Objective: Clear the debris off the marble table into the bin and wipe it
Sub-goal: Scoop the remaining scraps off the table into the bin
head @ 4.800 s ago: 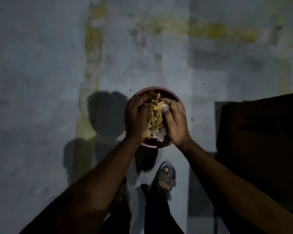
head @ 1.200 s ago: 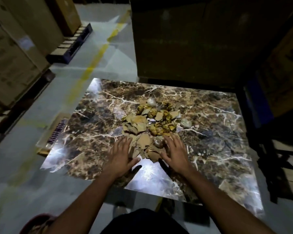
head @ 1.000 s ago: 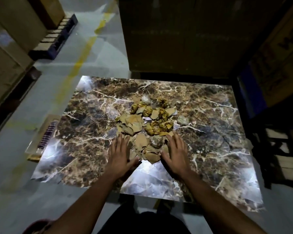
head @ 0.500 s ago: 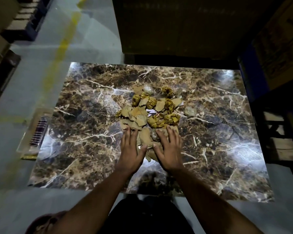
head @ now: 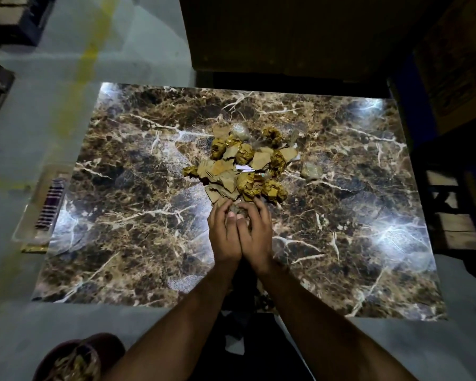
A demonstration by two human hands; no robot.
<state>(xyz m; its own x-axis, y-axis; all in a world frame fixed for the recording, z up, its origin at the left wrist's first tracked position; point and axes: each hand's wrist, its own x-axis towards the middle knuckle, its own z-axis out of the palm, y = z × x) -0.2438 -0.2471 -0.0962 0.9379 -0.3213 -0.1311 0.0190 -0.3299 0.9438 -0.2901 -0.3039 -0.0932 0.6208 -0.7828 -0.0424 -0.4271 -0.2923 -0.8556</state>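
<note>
Heap of torn brown cardboard scraps and crumpled gold foil balls (head: 242, 166) sits just past centre of the glossy brown-veined marble table (head: 127, 204); left hand (head: 223, 232) and right hand (head: 254, 232) pressed side by side at the heap's 6 o'clock edge, fingers curled inward and clamped on a small grey-brown clump between them; one stray greyish crumpled scrap (head: 311, 170) lies apart at the heap's 3 o'clock; round dark-red bin (head: 77, 358), already holding some scraps, stands on the floor off the table's 7 o'clock corner. Handling judgement: debris looks light, dry and loose; cardboard bits stiff but thin, foil balls soft and crushable; marble looks slick, so pieces should slide easily and spill from a loose grip; best taken by cupping both palms from opposite sides and scooping under the pile, not by pinching single bits. Versus half a second earlier: hands were spread flat, fingers straight on the near scraps with a gap between them; now closed together and fingers curled; heap looks slightly smaller at its near edge.
</note>
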